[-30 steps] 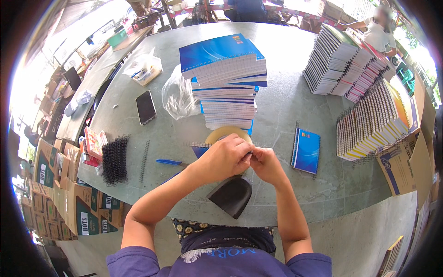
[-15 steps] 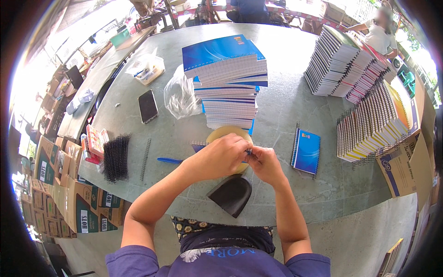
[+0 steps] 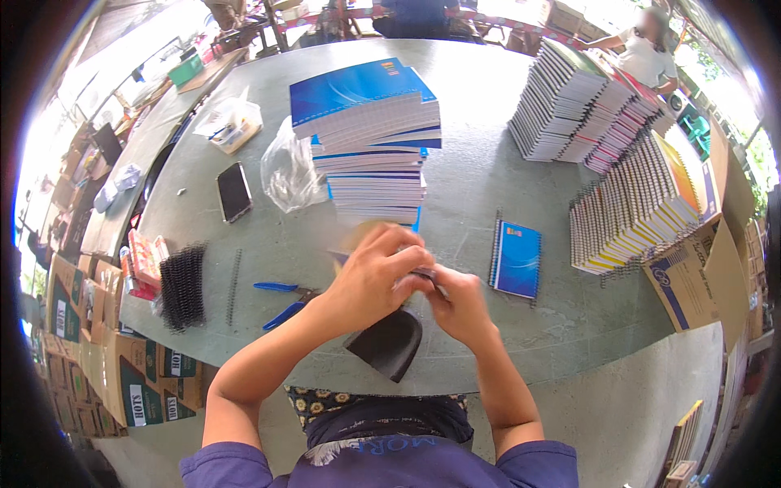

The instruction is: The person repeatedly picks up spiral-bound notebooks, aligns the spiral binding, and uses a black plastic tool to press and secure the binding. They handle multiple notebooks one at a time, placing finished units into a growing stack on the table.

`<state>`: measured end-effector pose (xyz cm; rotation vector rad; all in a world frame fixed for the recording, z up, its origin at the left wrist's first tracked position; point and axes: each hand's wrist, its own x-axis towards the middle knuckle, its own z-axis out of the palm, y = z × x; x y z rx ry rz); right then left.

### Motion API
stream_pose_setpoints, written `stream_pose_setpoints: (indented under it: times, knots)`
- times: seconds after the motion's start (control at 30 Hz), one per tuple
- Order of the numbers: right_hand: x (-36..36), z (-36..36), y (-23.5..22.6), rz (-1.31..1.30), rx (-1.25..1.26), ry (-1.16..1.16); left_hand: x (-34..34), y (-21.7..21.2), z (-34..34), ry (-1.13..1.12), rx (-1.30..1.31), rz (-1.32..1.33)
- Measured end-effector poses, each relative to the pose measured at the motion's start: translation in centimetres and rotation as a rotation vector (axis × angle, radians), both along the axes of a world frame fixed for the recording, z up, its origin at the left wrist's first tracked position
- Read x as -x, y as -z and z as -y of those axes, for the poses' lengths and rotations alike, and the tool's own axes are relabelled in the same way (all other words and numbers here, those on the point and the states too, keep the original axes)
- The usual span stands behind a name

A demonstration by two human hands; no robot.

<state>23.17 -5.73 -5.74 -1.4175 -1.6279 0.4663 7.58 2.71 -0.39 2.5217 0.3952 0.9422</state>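
Spanning most of the view, the grey-green desk carries every item listed. Two banks of spiral-bound notebooks stand at the right: a leaning bank with yellow and white edges beside an open cardboard box, and a fanned bank farther back. At centre rises a stack of blue-covered notebooks, its upper part offset from the lower. A single blue notebook lies flat to the right of the stack, apart from it. A crumpled clear plastic bag sits just left of the stack, with a dark phone lying flat farther left. Near the left edge of the desk lies a bundle of black binding coils, a single coil strip beside it, and blue-handled pliers nearer the person. A dark curved object rests at the near edge, below the hands. The left hand and right hand meet in front of the stack, over a tan object mostly hidden by them. Each grip is closed, fingertips pinching a small item held between the two hands; its kind cannot be told.
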Motion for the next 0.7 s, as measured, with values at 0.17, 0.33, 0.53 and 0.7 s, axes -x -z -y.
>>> stream_pose_setpoints:
  times: [0.17,0.33,0.53,0.7]
  knots:
    - [-6.2,4.8,-2.8,0.214,-0.175,0.513,0.6,-1.9,1.1,-0.139,-0.081,0.089]
    - [-9.7,6.4,5.8,0.691,0.127,0.523,0.9,-0.2,1.1,-0.096,-0.108,0.040]
    - [-9.4,6.0,6.9,0.666,0.107,0.530,2.4,0.6,0.9,-0.102,-0.084,0.006]
    - [-9.5,5.5,7.0,0.683,0.077,0.520,3.7,1.4,0.7,-0.132,-0.055,0.038]
